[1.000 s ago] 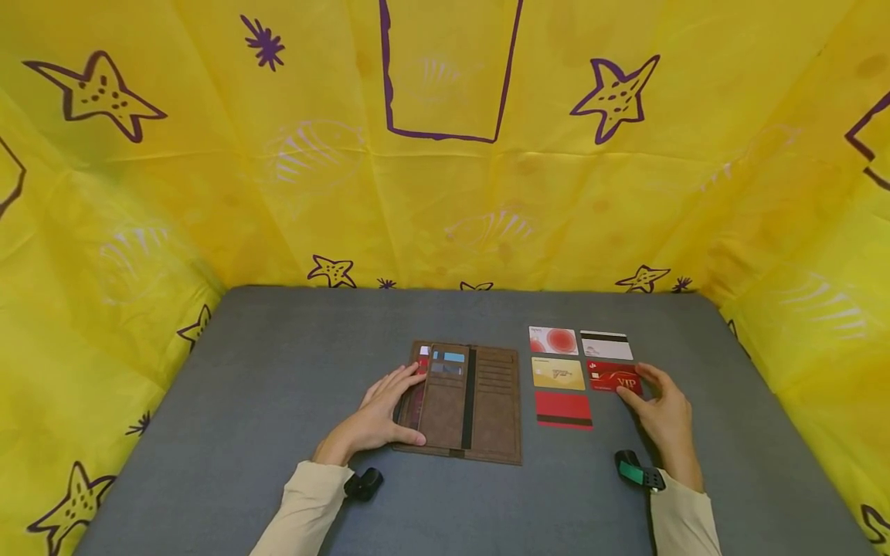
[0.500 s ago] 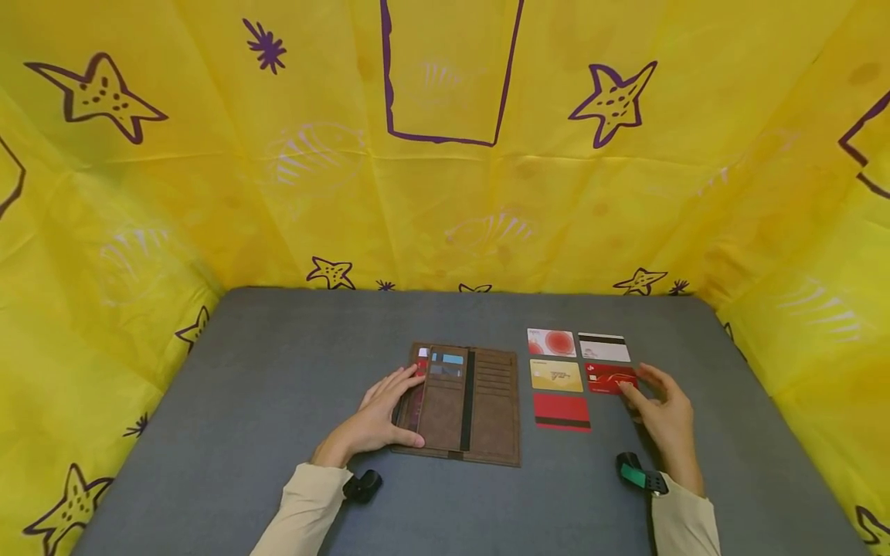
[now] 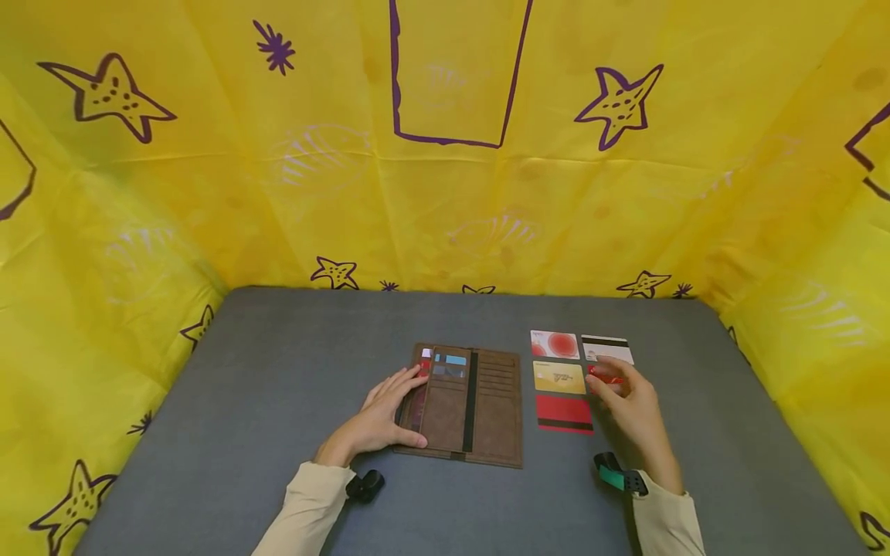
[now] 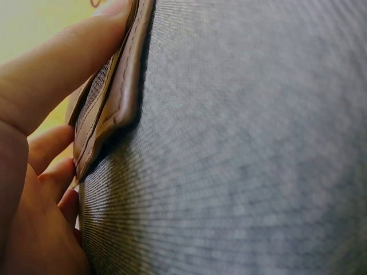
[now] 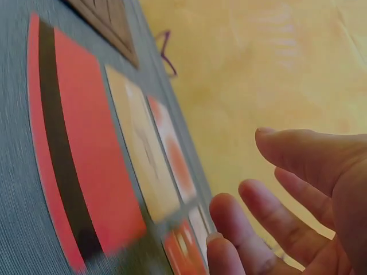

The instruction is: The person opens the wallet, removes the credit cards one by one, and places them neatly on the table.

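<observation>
Lower right, the right hand (image 3: 633,401) sits over the half-hidden red card (image 5: 183,249), thumb and fingers apart, so I'd pinch one edge while the left hand (image 3: 375,417), thumb spread, steadies the lower-centre wallet (image 3: 497,425).

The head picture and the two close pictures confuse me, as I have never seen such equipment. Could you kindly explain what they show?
There is no robot here, only a person's two bare hands. One camera on the head takes the wide picture; one on each wrist takes the close pictures. On the gray surface lie an open brown wallet and five loose cards. The left hand rests on the wallet's left side. The right hand is over a red card, fingers apart; no card appears held.
</observation>
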`<state>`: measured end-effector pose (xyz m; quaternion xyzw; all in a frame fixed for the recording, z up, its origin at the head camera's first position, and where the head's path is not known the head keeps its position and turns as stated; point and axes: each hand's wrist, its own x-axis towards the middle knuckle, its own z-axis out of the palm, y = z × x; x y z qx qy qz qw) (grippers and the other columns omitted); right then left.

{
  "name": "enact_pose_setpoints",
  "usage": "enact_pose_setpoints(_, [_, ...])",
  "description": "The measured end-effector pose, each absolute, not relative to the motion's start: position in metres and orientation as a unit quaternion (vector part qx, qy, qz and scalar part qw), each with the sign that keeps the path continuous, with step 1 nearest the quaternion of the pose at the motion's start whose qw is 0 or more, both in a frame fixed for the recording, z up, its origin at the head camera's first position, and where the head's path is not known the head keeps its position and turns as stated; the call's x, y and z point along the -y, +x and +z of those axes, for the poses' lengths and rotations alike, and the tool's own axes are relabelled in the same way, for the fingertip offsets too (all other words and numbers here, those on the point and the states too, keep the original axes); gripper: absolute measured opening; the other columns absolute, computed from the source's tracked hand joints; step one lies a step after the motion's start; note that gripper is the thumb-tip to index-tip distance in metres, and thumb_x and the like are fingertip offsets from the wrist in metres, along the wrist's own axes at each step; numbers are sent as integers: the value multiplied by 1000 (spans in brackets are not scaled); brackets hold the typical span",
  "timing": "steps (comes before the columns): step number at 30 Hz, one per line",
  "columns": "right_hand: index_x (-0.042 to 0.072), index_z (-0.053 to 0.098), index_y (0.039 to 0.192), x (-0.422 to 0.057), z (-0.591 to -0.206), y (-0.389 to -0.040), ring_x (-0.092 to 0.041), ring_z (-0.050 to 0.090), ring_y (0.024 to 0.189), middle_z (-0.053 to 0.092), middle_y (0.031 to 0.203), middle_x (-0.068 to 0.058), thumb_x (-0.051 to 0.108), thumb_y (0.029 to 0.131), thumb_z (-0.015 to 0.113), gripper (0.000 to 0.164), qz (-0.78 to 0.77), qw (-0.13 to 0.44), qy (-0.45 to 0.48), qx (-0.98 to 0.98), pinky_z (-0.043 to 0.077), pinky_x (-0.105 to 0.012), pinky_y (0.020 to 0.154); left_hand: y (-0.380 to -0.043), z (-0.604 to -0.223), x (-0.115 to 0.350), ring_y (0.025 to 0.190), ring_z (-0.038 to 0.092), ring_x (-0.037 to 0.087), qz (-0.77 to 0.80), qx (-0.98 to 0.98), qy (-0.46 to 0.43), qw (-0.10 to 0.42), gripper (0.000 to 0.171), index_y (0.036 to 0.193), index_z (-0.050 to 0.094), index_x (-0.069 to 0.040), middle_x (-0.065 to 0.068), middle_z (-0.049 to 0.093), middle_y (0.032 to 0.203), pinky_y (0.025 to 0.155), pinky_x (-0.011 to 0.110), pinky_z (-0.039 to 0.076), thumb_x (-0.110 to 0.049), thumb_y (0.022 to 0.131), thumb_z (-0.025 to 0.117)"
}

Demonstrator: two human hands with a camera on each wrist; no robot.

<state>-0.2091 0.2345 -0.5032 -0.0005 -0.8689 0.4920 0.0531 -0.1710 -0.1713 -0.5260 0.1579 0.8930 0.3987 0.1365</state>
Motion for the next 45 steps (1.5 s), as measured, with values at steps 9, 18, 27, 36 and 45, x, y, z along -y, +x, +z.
enact_pose_setpoints(9, [2, 64, 124, -198, -503, -214, -22, 70, 82, 72, 108, -18, 19, 90, 73, 39, 460, 26, 61, 886, 51, -20, 67, -171, -526, 170, 155, 8, 35, 397, -894, 154, 139, 95, 153, 37, -15, 8, 18, 167, 120, 63, 6, -35, 75, 87])
enact_pose_setpoints(18, [0, 64, 124, -171, -504, -220, -24, 71, 82, 72, 107, -19, 13, 89, 73, 38, 481, 1, 100, 871, 54, -20, 70, -171, -525, 171, 155, 9, 35, 394, -896, 153, 138, 95, 153, 38, -14, 8, 19, 167, 120, 63, 6, -34, 74, 87])
enact_pose_setpoints(27, [2, 66, 120, -147, -505, -225, -19, 66, 76, 71, 104, -16, 11, 87, 76, 36, 478, -18, 130, 869, 52, -20, 63, -171, -525, 170, 155, 9, 35, 391, -896, 156, 139, 95, 153, 38, -14, 8, 19, 167, 120, 63, 6, -34, 74, 87])
enact_pose_setpoints(36, [1, 68, 117, -129, -506, -231, -13, 65, 72, 72, 100, -13, 12, 87, 75, 33, 453, -34, 170, 874, 50, -20, 64, -172, -526, 170, 155, 10, 35, 390, -897, 157, 138, 95, 153, 38, -14, 8, 20, 167, 120, 62, 6, -34, 74, 87])
enact_pose_setpoints(45, [4, 70, 111, -108, -506, -238, -9, 61, 70, 73, 95, -7, 15, 89, 74, 25, 433, -53, 203, 877, 50, -21, 64, -171, -525, 170, 155, 10, 35, 395, -895, 157, 136, 95, 152, 38, -13, 9, 20, 166, 120, 62, 6, -32, 73, 88])
